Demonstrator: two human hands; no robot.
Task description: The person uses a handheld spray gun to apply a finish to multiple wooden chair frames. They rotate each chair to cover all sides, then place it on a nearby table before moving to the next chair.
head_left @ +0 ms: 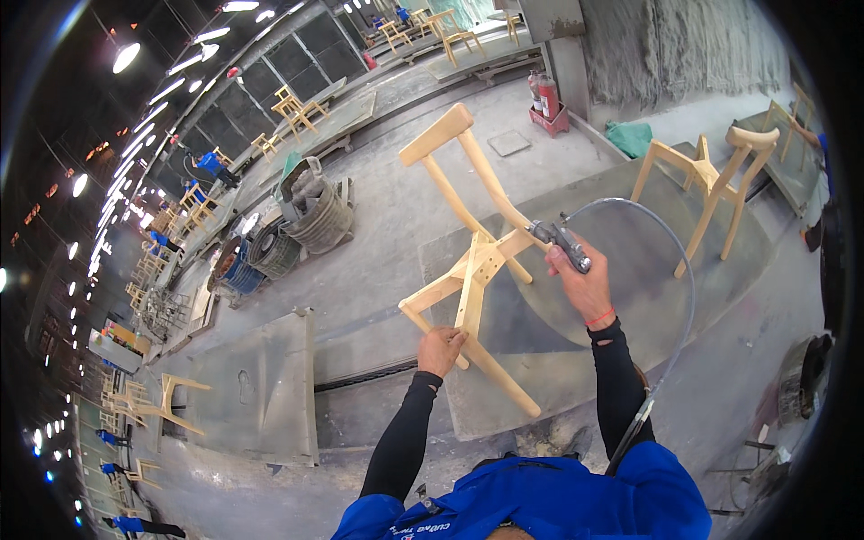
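Note:
A pale wooden chair frame (481, 265) without a seat stands tilted in front of me, its curved backrest at the far upper side. My left hand (440, 350) is closed on the near joint of the frame, where a leg meets a rail. In my right hand (585, 281) is a grey metal spray gun (562, 245), its nozzle end close to the frame's right rail and back post. A thin hose (677, 241) loops from the gun to the right and back toward my right arm. Whether any spray leaves the nozzle, I cannot tell.
Under the chair frame lies a wide grey board (612, 306). Another chair frame (711, 171) stands at its right end. Dusty barrels (317, 216) stand left of centre, near a flat platform (261, 387). Fire extinguishers (546, 97) sit in a red holder. People in blue work farther off.

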